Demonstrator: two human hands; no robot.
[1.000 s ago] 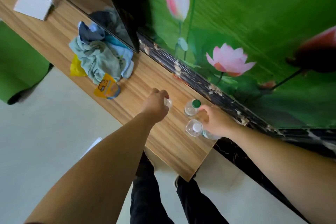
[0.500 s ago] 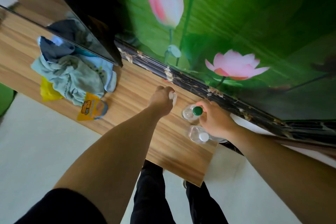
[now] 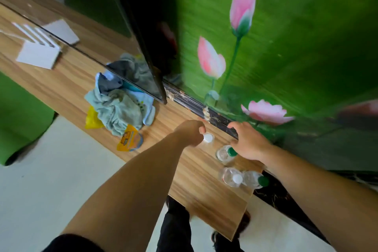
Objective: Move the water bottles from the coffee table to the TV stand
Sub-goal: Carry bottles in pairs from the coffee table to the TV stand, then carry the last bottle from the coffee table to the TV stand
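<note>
Several clear water bottles stand on the right end of the wooden TV stand (image 3: pixel 206 192). My left hand (image 3: pixel 191 132) is curled around a white-capped bottle (image 3: pixel 208 138) close to the dark marble ledge. My right hand (image 3: pixel 250 144) hovers with fingers spread toward the wall, its edge right beside the cap of a green-capped bottle (image 3: pixel 224 154) that stands on its own. Nearer to me, a second white-capped bottle (image 3: pixel 232 177) and a second green-capped bottle (image 3: pixel 255 179) stand side by side near the stand's right edge.
A heap of pale blue cloths (image 3: pixel 118 106) and a yellow packet (image 3: pixel 129 139) lie left of my hands. The black TV (image 3: pixel 143 43) stands behind them. A white router (image 3: pixel 38 55) sits far left. A marble ledge (image 3: pixel 190 99) and flower mural back the stand.
My right hand has let go of the green-capped bottle and opened toward the wall. My left hand carried its white-capped bottle farther back toward the ledge. The camera view shifted.
</note>
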